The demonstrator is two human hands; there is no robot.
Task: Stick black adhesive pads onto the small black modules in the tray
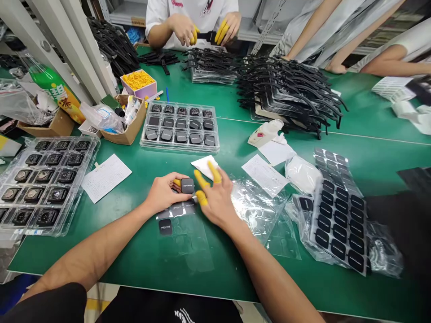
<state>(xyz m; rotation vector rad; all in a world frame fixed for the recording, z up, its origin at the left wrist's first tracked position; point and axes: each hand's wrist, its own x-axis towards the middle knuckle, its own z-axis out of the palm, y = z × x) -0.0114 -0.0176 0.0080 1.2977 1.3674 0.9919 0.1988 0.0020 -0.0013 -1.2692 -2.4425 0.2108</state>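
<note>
In my left hand point(164, 193) is a small square black watch case point(187, 185) with pale lettering on its face, pinched between thumb and fingers. My right hand point(218, 199) is just right of it, its fingers stretched out and apart, with yellow finger cots on the tips. Beyond those fingertips lies a folded white cloth point(201, 165); whether they touch it I cannot tell. Below my hands a clear sheet with several black square stickers point(165, 227) lies on the green table point(121, 242). My left hand partly hides that sheet.
A clear tray of watch cases point(180, 146) stands ahead, another tray point(72, 190) at left. Black sticker sheets point(338, 224) and plastic film point(256, 206) lie right. Farther back are strapped watches point(289, 89), a box of yellow finger cots point(138, 81) and a co-worker's hands point(229, 28).
</note>
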